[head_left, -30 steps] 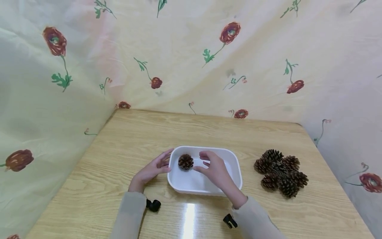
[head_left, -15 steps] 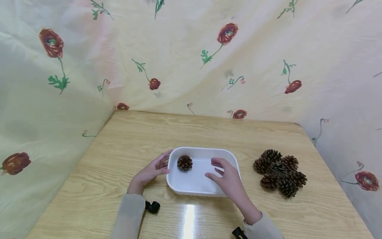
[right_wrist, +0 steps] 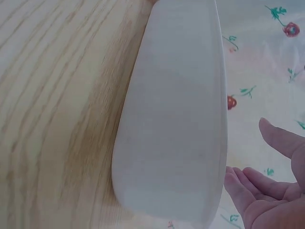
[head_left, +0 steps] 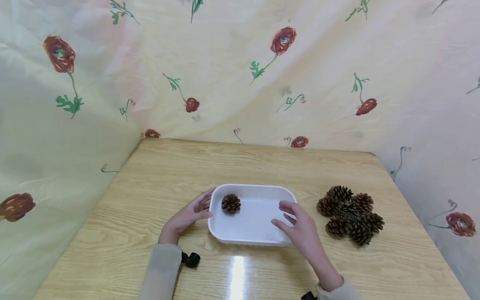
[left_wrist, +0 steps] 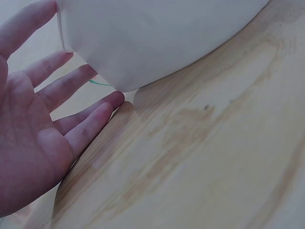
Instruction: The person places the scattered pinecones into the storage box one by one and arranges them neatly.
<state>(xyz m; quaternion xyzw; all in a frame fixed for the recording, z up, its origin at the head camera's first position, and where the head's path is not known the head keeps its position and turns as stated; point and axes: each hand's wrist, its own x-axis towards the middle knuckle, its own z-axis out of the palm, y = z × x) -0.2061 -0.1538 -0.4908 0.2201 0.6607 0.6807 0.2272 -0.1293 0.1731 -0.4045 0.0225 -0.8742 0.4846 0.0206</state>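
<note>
The white tray sits flat on the table, between the two hands, with one cone on its floor near the left end. More cones lie heaped to its right, well apart from it. The left hand, I'd say, does best to press only lightly on the end wall, enough to stop any sliding; the right hand ought to clear the rim well before moving sideways, so as not to knock the tray. A cone is probably best pinched by its sides, since the scales look uneven.

The left hand's fingers fan out almost straight, fingertips against the tray's left end. The right hand hangs over the right end, fingers pointing left, thumb and fingertips wide apart with nothing between them, its wrist angled back toward the person.
</note>
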